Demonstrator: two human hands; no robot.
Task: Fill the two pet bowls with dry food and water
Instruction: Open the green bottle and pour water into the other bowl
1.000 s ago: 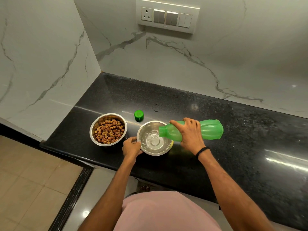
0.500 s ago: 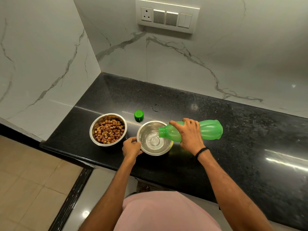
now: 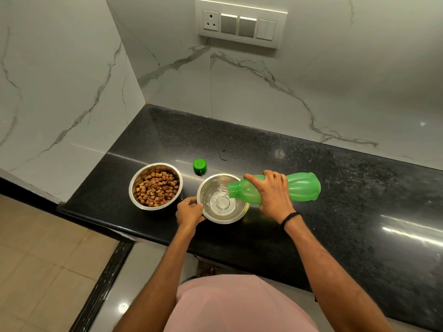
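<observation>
On a black countertop (image 3: 335,188), the right hand (image 3: 273,192) grips a green bottle (image 3: 304,188) tipped sideways — its mouth over a steel water bowl (image 3: 215,218). The left hand (image 3: 189,212) pinches that bowl's rim. A second bowl (image 3: 134,185) of kibble (image 3: 155,188) sits left — a green cap (image 3: 199,165) behind.

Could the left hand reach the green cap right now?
Probably yes, once the left hand releases the water bowl: the green cap lies beyond the open gap between that and the food bowl.

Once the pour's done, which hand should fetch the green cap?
Left, probably. The left hand only steadies the water bowl, near the cap; the right hand grips the bottle.
</observation>
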